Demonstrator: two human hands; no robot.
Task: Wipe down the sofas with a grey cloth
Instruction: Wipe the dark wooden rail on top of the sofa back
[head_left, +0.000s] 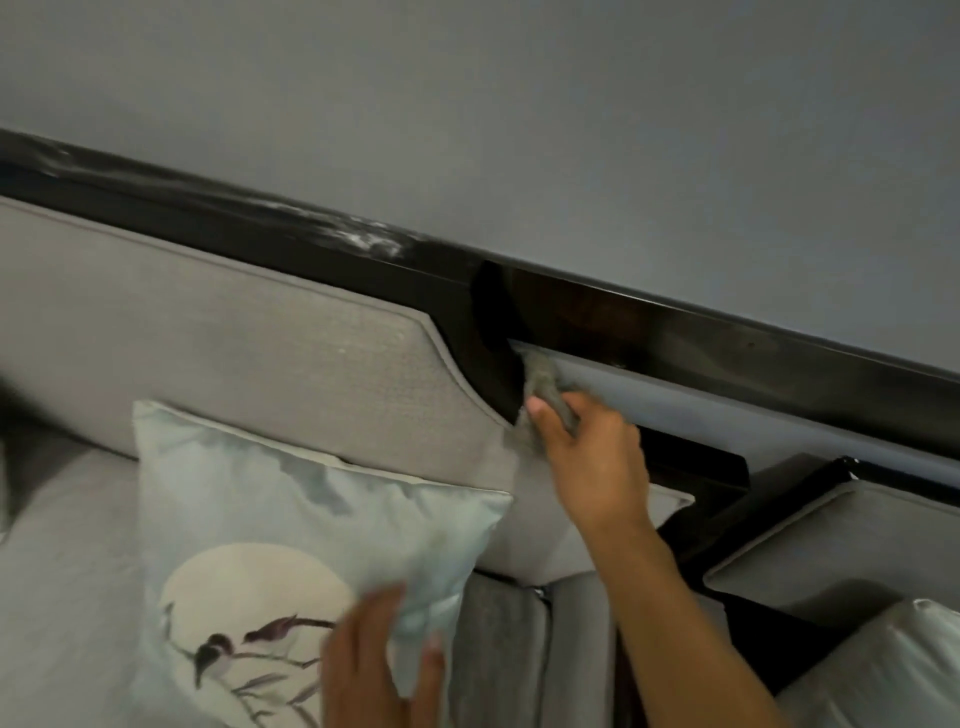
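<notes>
My right hand (587, 462) grips a bunched grey cloth (543, 382) and holds it against the dark wooden frame (488, 317) of the sofa, in the corner where the curved upright meets the top rail. A dusty white smear (358, 236) lies on the top rail to the left. My left hand (379, 660) rests on the lower right part of a pale blue pillow (291, 525) printed with a moon and birds, its thumb and fingers spread over the fabric. The grey padded backrest (234, 332) stands behind the pillow.
A blue-grey wall (519, 104) runs behind the sofa. A second sofa's grey padded panel (841, 540) with a dark frame adjoins at right, with another pale pillow (893, 670) at the lower right corner. Grey seat cushions (62, 571) fill the lower left.
</notes>
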